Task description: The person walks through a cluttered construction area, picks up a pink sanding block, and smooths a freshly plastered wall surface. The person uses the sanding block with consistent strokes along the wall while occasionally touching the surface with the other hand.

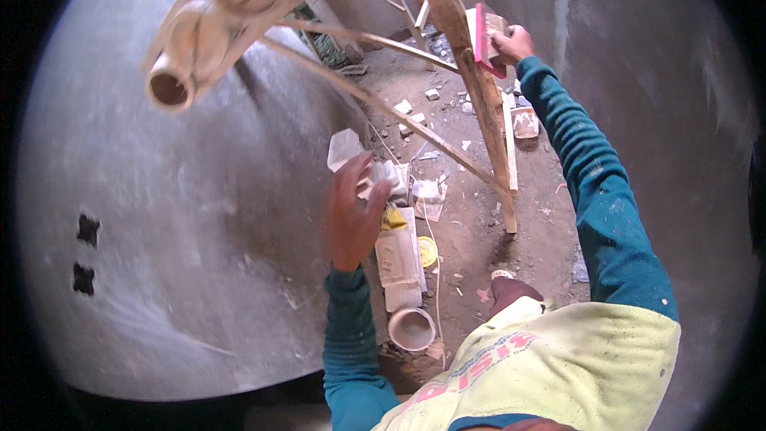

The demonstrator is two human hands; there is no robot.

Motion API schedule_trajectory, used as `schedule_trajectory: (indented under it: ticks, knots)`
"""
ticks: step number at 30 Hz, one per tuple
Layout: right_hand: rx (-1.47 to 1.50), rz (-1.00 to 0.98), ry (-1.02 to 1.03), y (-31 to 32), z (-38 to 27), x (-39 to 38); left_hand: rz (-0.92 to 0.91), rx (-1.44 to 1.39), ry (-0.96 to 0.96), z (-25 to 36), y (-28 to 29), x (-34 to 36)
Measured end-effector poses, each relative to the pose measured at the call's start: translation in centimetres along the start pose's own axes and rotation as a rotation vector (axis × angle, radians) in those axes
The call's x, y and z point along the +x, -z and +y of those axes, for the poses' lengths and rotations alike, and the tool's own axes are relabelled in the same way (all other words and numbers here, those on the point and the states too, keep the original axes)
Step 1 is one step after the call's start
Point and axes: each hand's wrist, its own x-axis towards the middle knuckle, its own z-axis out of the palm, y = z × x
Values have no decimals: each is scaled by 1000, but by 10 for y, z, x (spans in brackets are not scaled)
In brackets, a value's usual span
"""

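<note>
My right hand (515,44) is raised at the upper right, its fingers wrapped round a flat hand tool (485,36) with a pink-red edge and a pale back; its exact kind is unclear. The tool is beside a wooden post. My left hand (353,211) is out in front of the grey wall (199,215), thumb and fingers apart and slightly curved. No held object shows between them. Just beyond its fingertips appears a pale, angular sheet (345,149); I cannot tell whether they touch.
A wooden frame (483,104) with slanting braces (383,108) stands ahead. Overhead at upper left are planks and a hollow tube (169,89). Below lie pale blocks (396,259), a yellow lid (428,251), a round container (412,328), a thin cord (436,295) and rubble (411,121).
</note>
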Motion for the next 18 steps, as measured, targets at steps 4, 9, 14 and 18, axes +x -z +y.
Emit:
schedule_trajectory:
  ticks: [4, 9, 14, 18]
  knots:
    - [-15, -52, -89, -16, -3, 34, -120, -263, -75, -10, -71, 88]
    - [-78, -95, -55, -16, 5, 50, -270, -214, -157, -33, -135, 156]
    - [-39, -210, -137, -10, -7, 36, -359, -159, -156, -57, -161, 196]
    - [-86, -203, -181, -8, 36, 50, -360, -284, -77, -73, -194, 229]
